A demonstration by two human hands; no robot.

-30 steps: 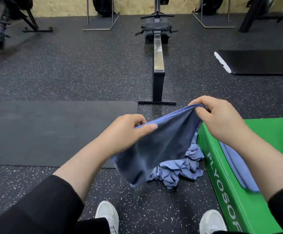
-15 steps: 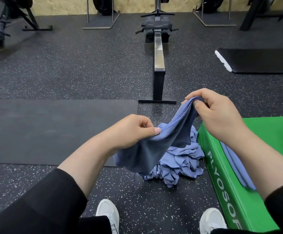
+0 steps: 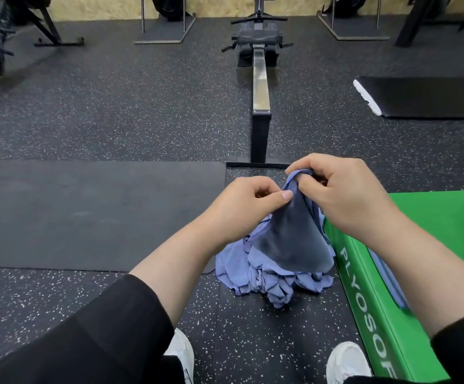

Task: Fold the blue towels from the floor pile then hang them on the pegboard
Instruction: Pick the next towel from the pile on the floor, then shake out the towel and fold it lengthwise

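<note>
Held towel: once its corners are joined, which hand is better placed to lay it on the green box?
Probably the right hand. It pinches the towel at the top and hangs directly over the green box; the left hand grips the towel on the side away from the box.

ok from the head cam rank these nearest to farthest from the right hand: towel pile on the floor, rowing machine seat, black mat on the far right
1. Towel pile: just below the right hand, on the floor beside the green box.
2. Black mat: farther off, up and to the right.
3. Rowing machine seat: farthest, straight ahead near the wall.
</note>
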